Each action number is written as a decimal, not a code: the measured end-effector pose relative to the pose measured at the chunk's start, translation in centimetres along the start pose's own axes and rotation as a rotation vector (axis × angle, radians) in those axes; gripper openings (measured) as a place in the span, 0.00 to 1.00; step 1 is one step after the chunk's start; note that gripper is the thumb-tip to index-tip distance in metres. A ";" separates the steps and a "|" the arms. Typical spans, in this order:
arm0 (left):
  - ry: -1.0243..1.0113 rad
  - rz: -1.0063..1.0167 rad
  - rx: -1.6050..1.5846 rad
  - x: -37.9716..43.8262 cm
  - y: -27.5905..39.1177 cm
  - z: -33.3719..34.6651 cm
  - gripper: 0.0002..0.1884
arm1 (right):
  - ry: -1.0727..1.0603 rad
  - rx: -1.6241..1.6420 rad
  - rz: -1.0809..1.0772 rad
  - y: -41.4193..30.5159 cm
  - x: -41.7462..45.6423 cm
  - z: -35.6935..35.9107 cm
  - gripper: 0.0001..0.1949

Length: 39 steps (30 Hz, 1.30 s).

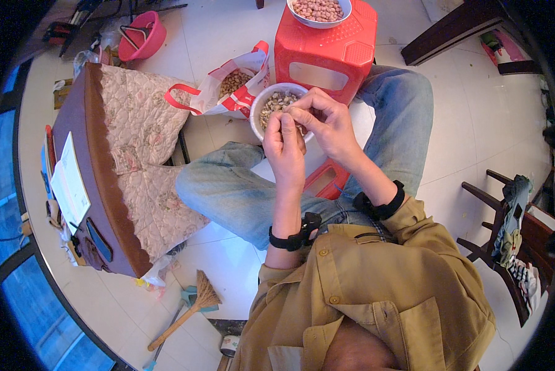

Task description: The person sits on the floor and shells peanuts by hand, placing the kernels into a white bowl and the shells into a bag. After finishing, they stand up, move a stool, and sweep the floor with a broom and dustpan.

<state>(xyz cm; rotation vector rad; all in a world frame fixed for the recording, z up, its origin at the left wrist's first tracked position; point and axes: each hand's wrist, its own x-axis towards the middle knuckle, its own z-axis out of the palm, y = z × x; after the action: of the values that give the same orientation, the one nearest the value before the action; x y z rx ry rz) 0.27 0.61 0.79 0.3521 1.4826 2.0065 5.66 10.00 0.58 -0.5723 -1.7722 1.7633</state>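
Note:
My left hand (285, 148) and my right hand (326, 121) meet over a white bowl (256, 111), their fingertips pinched together. Whatever lies between the fingertips is too small and hidden to make out. Pale broken peanut shells (274, 105) partly fill the bowl. Just left of it stands a white-and-red bag (203, 99), open at the top, with unshelled peanuts (235, 82) inside. Beyond the bowl, a red plastic stool (326, 58) carries a white bowl (306, 22) of shelled pinkish peanuts (321, 9).
A table with a quilted floral cover (138, 106) stands at the left, an open notebook (71, 183) on it. A pink basin (159, 39) is at the upper left. On the floor lie a broom (180, 327) and dustpan. A wooden chair (493, 227) bearing clothes stands at the right.

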 end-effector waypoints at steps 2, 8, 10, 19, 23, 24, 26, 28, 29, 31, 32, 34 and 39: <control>0.028 0.036 0.034 0.0 -0.2 0.0 0.15 | 0.035 -0.047 -0.065 -0.1 -0.2 0.5 0.06; 0.152 0.080 -0.004 -0.1 -1.0 0.4 0.15 | 0.131 -0.149 -0.213 -0.3 -0.4 1.7 0.05; 0.157 0.066 0.018 -0.3 -1.0 0.3 0.16 | 0.138 -0.128 -0.205 -0.4 -0.6 2.0 0.05; 0.140 0.083 0.145 0.1 -0.4 -0.2 0.15 | 0.029 0.033 -0.070 -0.5 -0.3 0.7 0.07; 0.098 0.236 0.519 0.1 0.2 -0.3 0.12 | 0.012 0.078 0.034 -0.5 0.0 -0.2 0.08; 0.086 0.285 0.586 0.0 0.5 -0.2 0.11 | -0.016 0.073 0.082 -0.6 -0.1 -0.5 0.07; 0.079 0.356 0.697 -0.1 0.6 -0.2 0.10 | -0.071 0.061 0.177 -0.9 -0.2 -0.9 0.06; 0.081 0.402 0.787 -0.2 0.6 0.1 0.09 | -0.036 0.099 0.158 -0.4 -0.3 -0.6 0.05; 0.081 0.437 0.814 -0.2 0.5 0.1 0.08 | -0.019 0.117 0.149 -0.3 -0.3 -0.4 0.04; 0.085 0.506 0.867 -0.1 0.4 0.1 0.07 | -0.001 0.111 0.158 -0.5 -0.4 -0.2 0.03; 0.091 0.532 0.901 0.0 0.3 0.1 0.07 | 0.008 0.108 0.162 -0.6 -0.5 -0.1 0.03; 0.102 0.586 0.970 -0.1 0.0 0.2 0.06 | 0.041 0.105 0.138 -0.7 -0.6 0.2 0.02; 0.122 0.617 1.027 -0.2 -0.1 0.3 0.05 | 0.076 0.073 0.096 -0.6 -0.7 0.5 0.01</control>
<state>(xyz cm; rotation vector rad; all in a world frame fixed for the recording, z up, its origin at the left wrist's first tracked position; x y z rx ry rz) 0.67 0.76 0.80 1.2344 2.6438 1.4766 5.91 9.09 1.16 -0.6947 -1.6465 1.8373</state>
